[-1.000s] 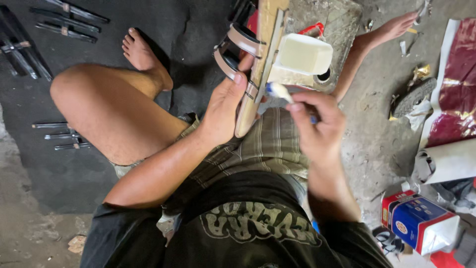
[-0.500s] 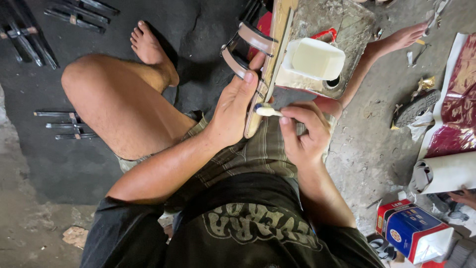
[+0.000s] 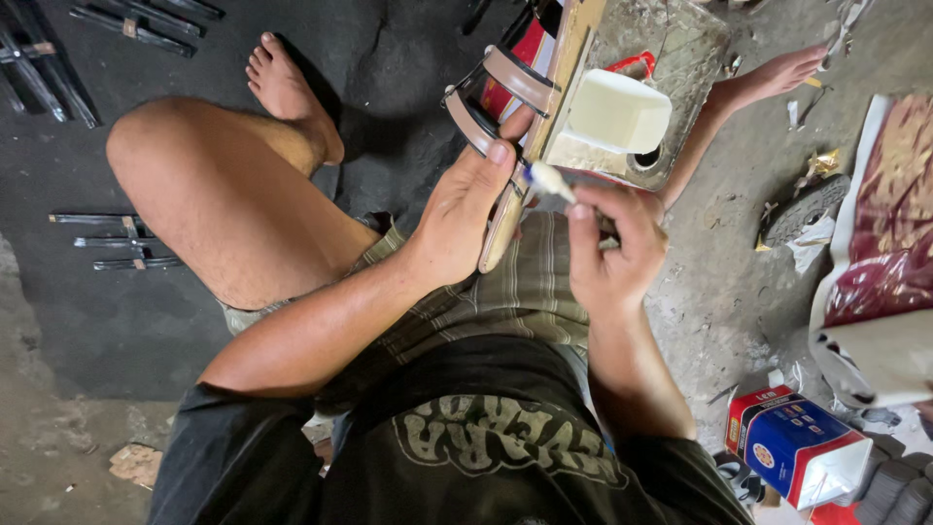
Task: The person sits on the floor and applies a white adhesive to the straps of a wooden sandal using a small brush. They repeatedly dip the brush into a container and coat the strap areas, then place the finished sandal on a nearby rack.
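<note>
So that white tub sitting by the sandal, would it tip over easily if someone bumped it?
Probably not easily: the white tub looks squat and wide rather than tall. It seems to be thin plastic, so likely light and apt to slide if nudged. It stands open-topped close to the left hand, so a hard knock might spill whatever is in it.

The left hand [image 3: 466, 219] wraps the sandal sole [image 3: 530, 146], with the right hand [image 3: 612, 258] just right of it pressing a small brush [image 3: 546, 180] against the sole's edge. A tub [image 3: 617, 112] sits beyond the hands; metal strips [image 3: 117, 238] lie far left, a carton [image 3: 792, 442] lower right
</note>
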Tool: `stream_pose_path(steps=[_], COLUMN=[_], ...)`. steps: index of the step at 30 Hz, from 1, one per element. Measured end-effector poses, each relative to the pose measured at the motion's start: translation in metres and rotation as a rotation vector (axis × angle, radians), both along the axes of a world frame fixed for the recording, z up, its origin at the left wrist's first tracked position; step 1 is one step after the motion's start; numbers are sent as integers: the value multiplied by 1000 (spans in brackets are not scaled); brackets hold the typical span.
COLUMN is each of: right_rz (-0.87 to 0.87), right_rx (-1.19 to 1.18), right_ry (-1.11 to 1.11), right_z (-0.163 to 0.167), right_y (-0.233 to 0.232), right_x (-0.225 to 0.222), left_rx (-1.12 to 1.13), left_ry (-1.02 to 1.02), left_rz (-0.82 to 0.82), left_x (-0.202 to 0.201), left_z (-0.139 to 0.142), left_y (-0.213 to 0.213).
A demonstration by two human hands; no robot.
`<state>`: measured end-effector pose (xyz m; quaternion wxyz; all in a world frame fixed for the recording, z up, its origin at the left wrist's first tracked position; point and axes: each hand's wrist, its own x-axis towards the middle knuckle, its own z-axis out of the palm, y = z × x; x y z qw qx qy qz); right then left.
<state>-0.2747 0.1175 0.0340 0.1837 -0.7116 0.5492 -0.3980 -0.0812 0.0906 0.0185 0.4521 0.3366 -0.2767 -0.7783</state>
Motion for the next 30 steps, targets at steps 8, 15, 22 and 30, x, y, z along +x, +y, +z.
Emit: stream_pose_path(steps=[8,15,22,30], right_rz=[156,55,248,202], right_rx=[5,96,35,-129], right_ry=[-120,-169,-199,8], right_z=[-6,-13,-24,-5], right_y=[13,17,22,18], right_x=[12,13,12,20], left_rx=[28,32,8,-18], left_ry=[231,241,155,128], left_rz=[129,150,175,164], left_x=[-9,-10,-5,-4], left_z=[-17,-25,-24,-23], left_y=[1,1,-2,-8])
